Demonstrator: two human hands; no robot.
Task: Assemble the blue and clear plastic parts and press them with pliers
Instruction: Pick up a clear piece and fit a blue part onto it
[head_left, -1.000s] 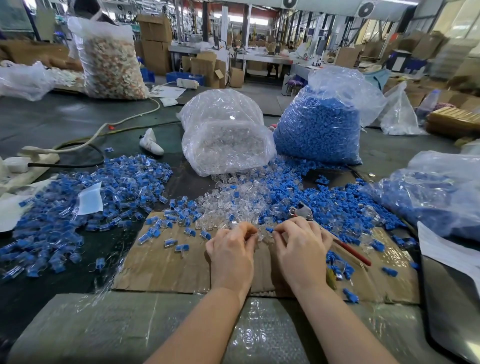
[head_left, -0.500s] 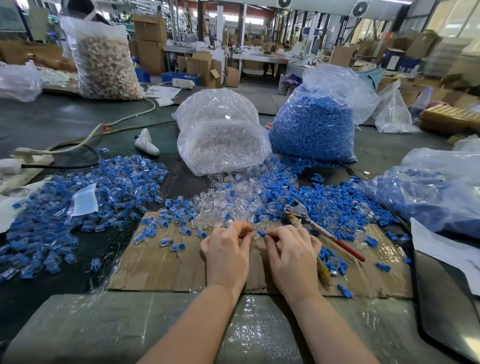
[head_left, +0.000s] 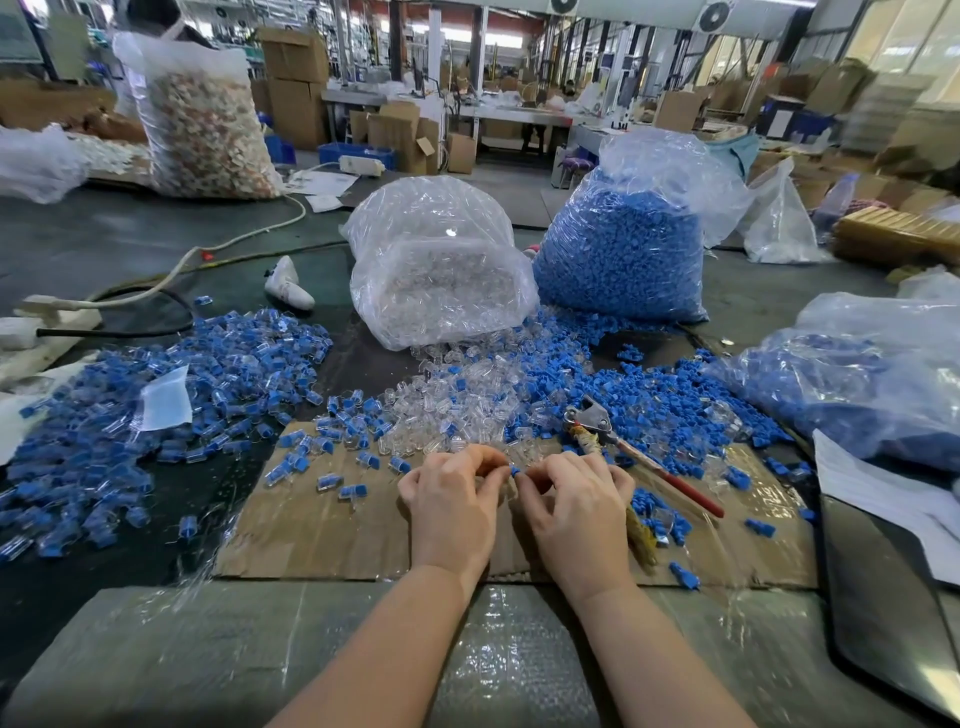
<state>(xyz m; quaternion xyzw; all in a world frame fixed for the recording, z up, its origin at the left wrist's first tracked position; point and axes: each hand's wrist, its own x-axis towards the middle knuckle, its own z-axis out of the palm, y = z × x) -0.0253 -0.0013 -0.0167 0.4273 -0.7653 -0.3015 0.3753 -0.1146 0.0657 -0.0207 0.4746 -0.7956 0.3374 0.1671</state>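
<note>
My left hand (head_left: 454, 506) and my right hand (head_left: 576, 506) meet over the cardboard sheet (head_left: 322, 530), fingers curled. Between their fingertips sits a small blue part (head_left: 515, 471); both hands pinch it, and any clear part in the left fingers is hidden. Red-handled pliers (head_left: 631, 452) lie on the cardboard just right of my right hand, untouched. A heap of loose clear parts (head_left: 457, 410) lies directly beyond my hands, and loose blue parts (head_left: 670, 400) spread to its right.
A big pile of assembled blue-and-clear pieces (head_left: 156, 415) covers the left. A bag of clear parts (head_left: 436, 270) and a bag of blue parts (head_left: 623, 249) stand behind. Another bag of blue parts (head_left: 872, 374) lies right, beside white paper (head_left: 883, 493).
The hands drew slightly toward me, and the right hand has come off the pliers, which now lie fully exposed. The blue part shows between the fingertips.
</note>
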